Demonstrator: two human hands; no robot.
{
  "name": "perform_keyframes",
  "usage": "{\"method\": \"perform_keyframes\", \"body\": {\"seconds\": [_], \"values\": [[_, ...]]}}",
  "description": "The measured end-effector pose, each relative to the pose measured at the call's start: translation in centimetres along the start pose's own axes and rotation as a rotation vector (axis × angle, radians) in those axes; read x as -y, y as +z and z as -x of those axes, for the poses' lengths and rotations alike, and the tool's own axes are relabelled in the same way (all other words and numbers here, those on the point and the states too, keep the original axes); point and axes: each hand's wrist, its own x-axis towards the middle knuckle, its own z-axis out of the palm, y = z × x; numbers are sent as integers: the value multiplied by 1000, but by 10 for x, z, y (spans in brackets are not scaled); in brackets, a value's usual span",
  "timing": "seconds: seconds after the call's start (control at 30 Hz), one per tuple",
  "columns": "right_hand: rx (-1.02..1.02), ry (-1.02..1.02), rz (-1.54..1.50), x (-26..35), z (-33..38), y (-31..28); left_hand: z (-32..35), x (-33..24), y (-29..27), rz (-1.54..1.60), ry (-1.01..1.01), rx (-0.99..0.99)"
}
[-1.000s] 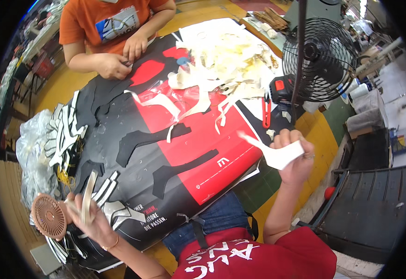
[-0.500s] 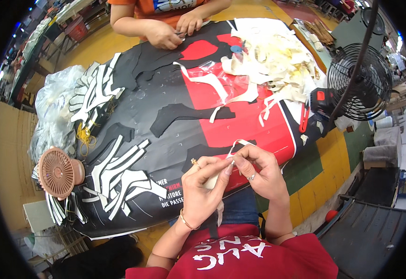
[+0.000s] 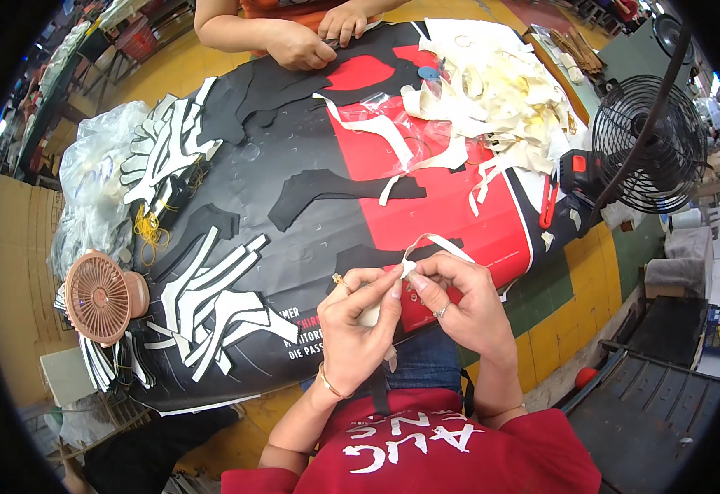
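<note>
Right hand (image 3: 465, 310) newly beside left hand (image 3: 362, 323), fingers (image 3: 394, 289) tight on strip (image 3: 409, 267); red-black tabletop (image 3: 294, 263), yellow floor (image 3: 544, 339)

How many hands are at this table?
4. The person's left hand and right hand pinch a pale strip on the near side; a co-worker's hand and other hand are close together on the far side. Others may be hidden.

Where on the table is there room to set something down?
The black sheet looks bare between the near white strips, the left hand and the long black piece. The red area between that piece and the right hand is mostly bare. Crowded: the far right, under cream scraps, and the left side, with strips and the small fan.
</note>
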Motion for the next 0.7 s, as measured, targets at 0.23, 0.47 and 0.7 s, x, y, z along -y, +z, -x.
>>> {"method": "perform_keyframes", "body": {"seconds": [0.23,0.47,0.7], "values": [[-19,22,-39,-1,1,1,-3,0,1,-9,11,-2],[-5,2,16,-1,-1,-1,-4,3,1,-58,72,5],[-13,-14,34,-1,-1,1,-5,5,0,-81,90,3]]}}
